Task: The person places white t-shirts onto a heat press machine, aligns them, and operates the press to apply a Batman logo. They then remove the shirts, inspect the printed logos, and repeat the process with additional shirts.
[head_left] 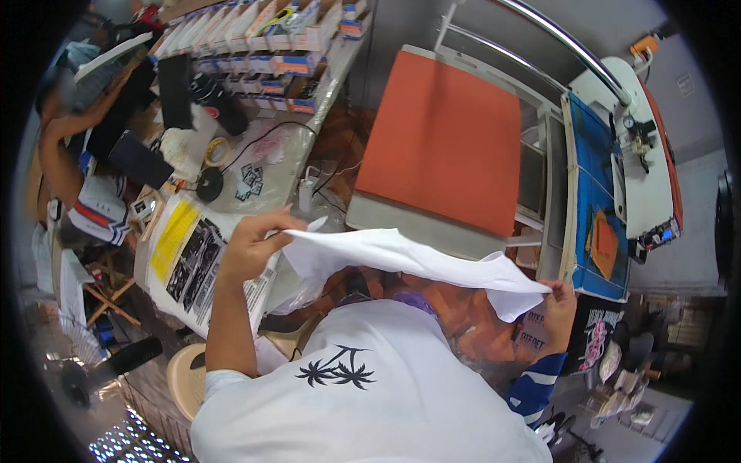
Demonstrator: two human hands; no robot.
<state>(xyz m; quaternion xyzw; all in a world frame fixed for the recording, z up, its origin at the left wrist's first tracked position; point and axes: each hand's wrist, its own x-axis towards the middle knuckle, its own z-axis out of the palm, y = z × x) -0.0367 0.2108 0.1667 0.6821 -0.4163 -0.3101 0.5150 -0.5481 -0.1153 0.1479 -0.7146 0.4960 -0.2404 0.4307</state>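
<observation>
Noon is straight ahead of the wearer, clock centred on the cloth. Nearest, at 6, I see the wearer's white shirt (pixel 409 417) with a black palm print. Left hand (pixel 255 243) at 9: thumb and fingers pinch one end of the white cloth (pixel 394 255). Right hand (pixel 561 309) at 3-4: fingertips pinch the other end. Cloth is drawn out between them in mid-air, lower edge sagging, a flap dangling by the right hand. Both hands are well apart.

Just past the left hand, at 9, I have a white sack (pixel 176 239) with a yellow block and dark picture. Beige plastic chair (pixel 185 386) at 7-8, partly behind the left forearm.

Beyond the cloth, at 12-1: orange-red pad (pixel 444 147) on a grey base. Blue bed (pixel 590 154) at 2, orange piece (pixel 604 245) lying on it.

At 11, a covered table (pixel 270 185) carries a tape roll (pixel 217 152) and a dark bottle (pixel 220 104); farther along, rows of open cardboard boxes (pixel 301 62). Black fan (pixel 85 378) at 8. Far out at 10, another person (pixel 58 154), one arm raised; I can't tell what that hand does.
</observation>
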